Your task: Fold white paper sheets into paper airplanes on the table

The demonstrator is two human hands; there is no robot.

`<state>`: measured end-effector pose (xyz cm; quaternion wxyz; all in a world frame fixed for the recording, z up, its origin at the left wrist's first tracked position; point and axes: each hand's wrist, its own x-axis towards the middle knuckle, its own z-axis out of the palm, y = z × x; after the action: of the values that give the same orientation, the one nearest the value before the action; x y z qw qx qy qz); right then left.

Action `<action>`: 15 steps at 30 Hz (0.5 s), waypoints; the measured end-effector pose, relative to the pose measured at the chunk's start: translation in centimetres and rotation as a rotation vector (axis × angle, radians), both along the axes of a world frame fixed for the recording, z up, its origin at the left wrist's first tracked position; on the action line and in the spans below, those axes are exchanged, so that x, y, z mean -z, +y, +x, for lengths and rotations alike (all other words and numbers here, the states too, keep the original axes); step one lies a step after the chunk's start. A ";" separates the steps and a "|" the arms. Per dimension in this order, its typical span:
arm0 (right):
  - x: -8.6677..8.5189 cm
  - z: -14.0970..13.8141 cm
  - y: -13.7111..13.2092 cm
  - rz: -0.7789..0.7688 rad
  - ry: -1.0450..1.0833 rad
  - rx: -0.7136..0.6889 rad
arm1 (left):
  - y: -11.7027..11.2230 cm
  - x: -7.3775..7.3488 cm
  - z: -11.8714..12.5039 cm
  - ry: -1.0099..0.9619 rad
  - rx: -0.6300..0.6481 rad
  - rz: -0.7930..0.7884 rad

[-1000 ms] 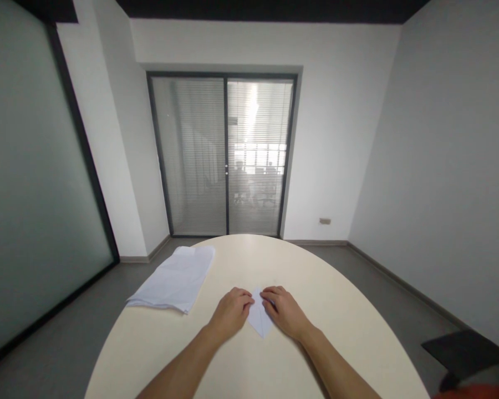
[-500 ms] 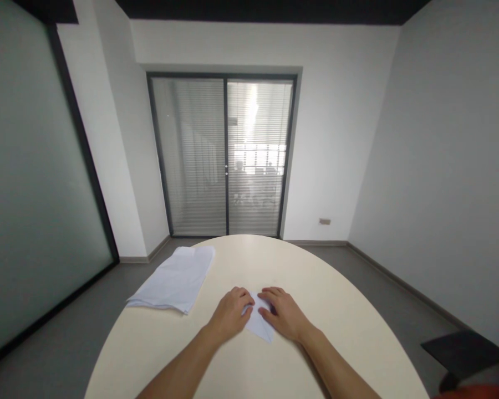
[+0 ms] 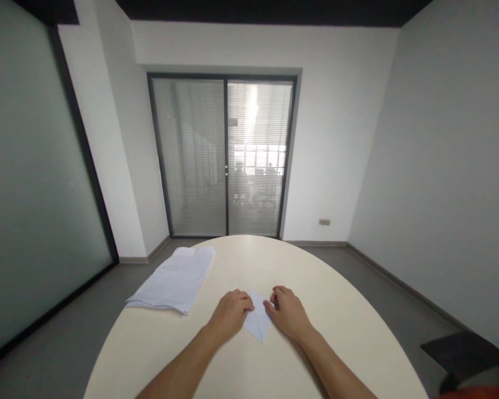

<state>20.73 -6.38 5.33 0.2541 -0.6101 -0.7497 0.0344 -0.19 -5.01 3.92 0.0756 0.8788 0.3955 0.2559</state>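
Observation:
A small folded sheet of white paper [image 3: 258, 320] lies on the table, with crease lines and a point facing me. My left hand [image 3: 232, 313] is closed at its left edge, thumb and fingers pressed on the paper. On the other side, my right hand [image 3: 290, 311] has its thumb tip at the paper's right edge. The fingers of that hand are curled and lifted, with a gap between them and the thumb. Part of the paper is hidden under my left fingers.
A stack of larger white sheets [image 3: 174, 280] lies at the left edge of the round cream table [image 3: 336, 332]. A dark chair [image 3: 468, 354] stands on the floor at lower right. Beyond the table are glass doors with blinds [image 3: 191, 160].
The folded paper has turned slightly, its near point shifting left. My right hand has moved a little right, its fingers lifting off the paper and curling. My left hand stays on the left edge.

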 end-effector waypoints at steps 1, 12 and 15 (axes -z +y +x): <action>0.1 0.0 0.0 0.003 -0.014 0.031 | -0.1 0.0 0.0 -0.002 -0.003 0.006; 0.3 -0.2 0.8 -0.119 0.200 0.072 | -1.0 -0.8 0.1 -0.032 -0.028 0.000; -0.1 -0.6 0.5 -0.168 0.276 0.041 | -1.2 -1.0 0.1 -0.041 -0.032 -0.029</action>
<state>20.14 -5.89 5.44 0.3033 -0.6340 -0.6895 0.1752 -0.06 -6.20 4.96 0.0924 0.8658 0.4115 0.2692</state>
